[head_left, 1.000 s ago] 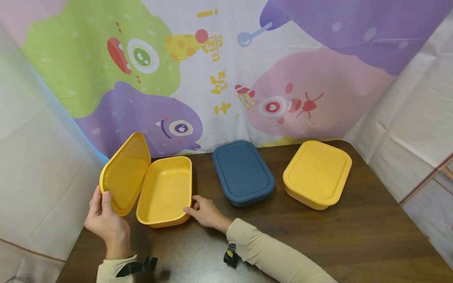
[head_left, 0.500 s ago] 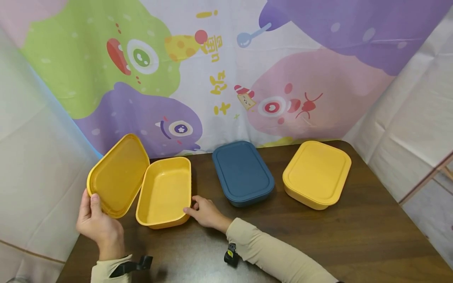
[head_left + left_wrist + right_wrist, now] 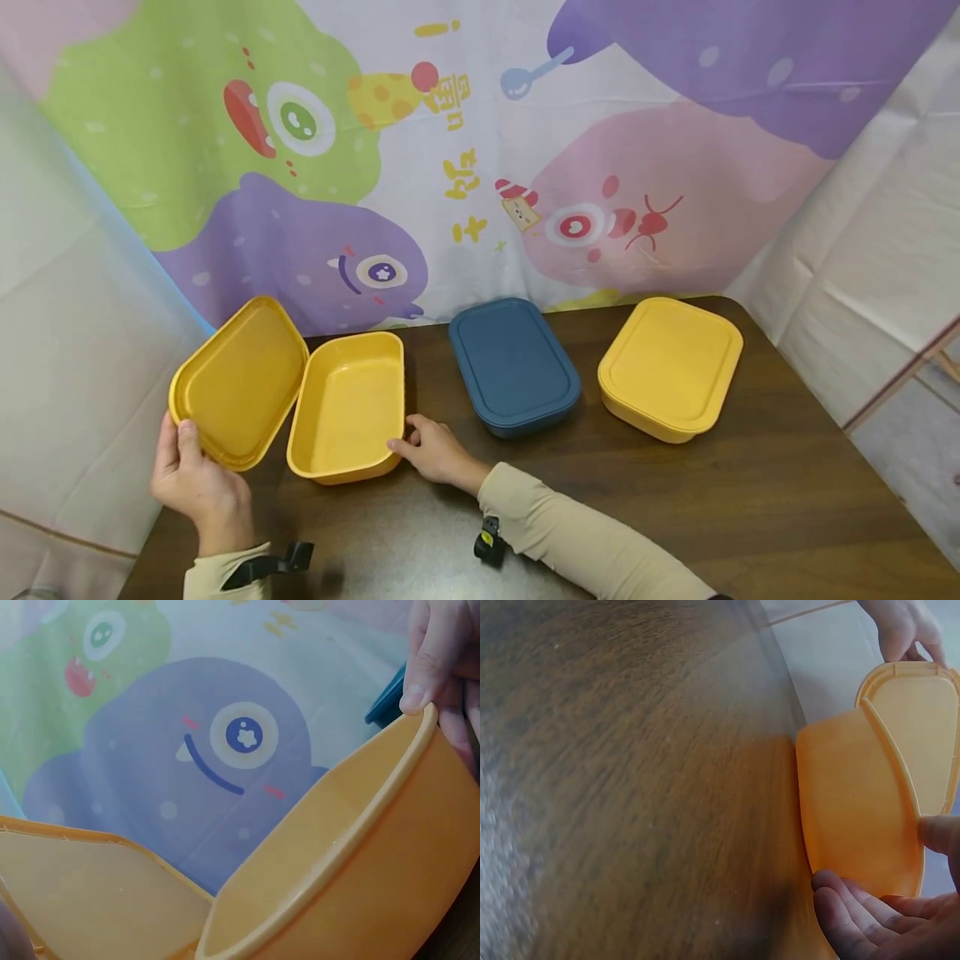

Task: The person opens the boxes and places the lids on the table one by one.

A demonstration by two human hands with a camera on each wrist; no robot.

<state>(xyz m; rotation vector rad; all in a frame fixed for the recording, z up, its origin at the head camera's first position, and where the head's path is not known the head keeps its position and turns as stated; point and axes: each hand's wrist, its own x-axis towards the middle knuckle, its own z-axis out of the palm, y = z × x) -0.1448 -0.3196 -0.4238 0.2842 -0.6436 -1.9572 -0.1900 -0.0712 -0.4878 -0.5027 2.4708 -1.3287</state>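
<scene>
An open yellow box [image 3: 347,407] sits on the dark wooden table [image 3: 675,517] at the left. My right hand [image 3: 435,450] grips its near right corner, thumb on the rim [image 3: 420,675], fingers against the outer wall [image 3: 847,900]. My left hand [image 3: 197,483] holds the box's yellow lid [image 3: 238,383] by its near edge, underside up, tilted low beside the box's left side. The lid [image 3: 82,892] shows inner face up in the left wrist view, and the lid [image 3: 930,727] is also in the right wrist view.
A closed dark blue box [image 3: 514,365] stands in the middle and a closed yellow box [image 3: 670,367] at the right. A cartoon-printed cloth [image 3: 465,142] hangs behind the table. The table's left edge lies under the lid.
My left hand has swung the lid outward and down to the left, from nearly upright to almost flat. The right hand and the box have stayed put.
</scene>
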